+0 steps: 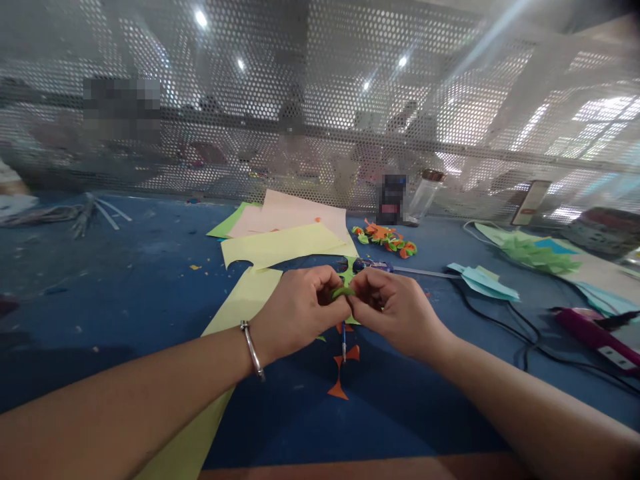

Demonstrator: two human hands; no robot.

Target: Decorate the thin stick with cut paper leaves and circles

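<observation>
Between my fingertips is a small curled piece of green paper [343, 292]. My left hand [305, 303] pinches it from the left, and my right hand [393, 303] pinches it from the right. Both hands are closed and nearly touch above the table. Under them lie a blue pen-like stick [344, 343] and orange paper scraps [339, 390]. A light green cut-out sheet [349, 268] shows partly behind my fingers, the rest covered by my hands. Just beyond my right hand is a dark blue glue gun [373, 266] with a pale stick out of its back.
Yellow paper [280, 245] and pink paper [295, 215] overlap at the back. Green-and-orange paper curls [385, 239] lie right of them. A clear jar [424, 197] stands by the perforated metal screen [310, 100]. Black cables run past light blue paper [487, 283] towards a purple power strip [595, 340].
</observation>
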